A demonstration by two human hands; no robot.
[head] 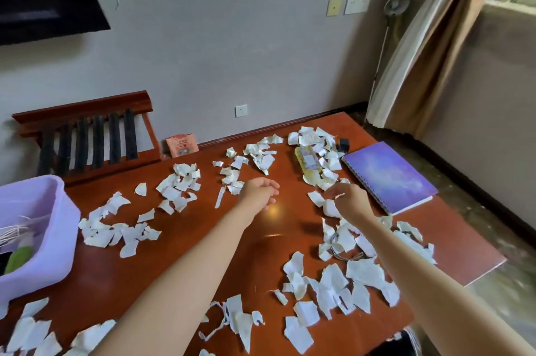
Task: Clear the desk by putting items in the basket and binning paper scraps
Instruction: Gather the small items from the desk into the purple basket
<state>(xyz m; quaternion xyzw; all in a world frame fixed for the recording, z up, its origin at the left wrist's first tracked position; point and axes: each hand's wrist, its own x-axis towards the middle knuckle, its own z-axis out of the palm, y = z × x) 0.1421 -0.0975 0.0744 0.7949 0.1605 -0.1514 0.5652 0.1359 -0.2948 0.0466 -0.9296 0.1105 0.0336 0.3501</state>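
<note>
**Reporter:** Where did the hands stand over the reddish-brown wooden bench [116, 283]?

**Photographer:** The left hand [259, 193] hung loosely curled and empty at mid-bench. The right hand [349, 203] bent over one of the torn white paper scraps [330, 208]; blur hid whether it gripped.

**Reporter:** And the best course?

**Photographer:** Likely sweeping scraps into heaps before lifting, since they reached every edge. A yellow plastic case [307, 164] lay half buried near the far edge. The purple spiral notebook [388, 175] sat along the right edge, and the lilac plastic basket [49, 257] stood at the left edge. No bin showed plainly.
</note>
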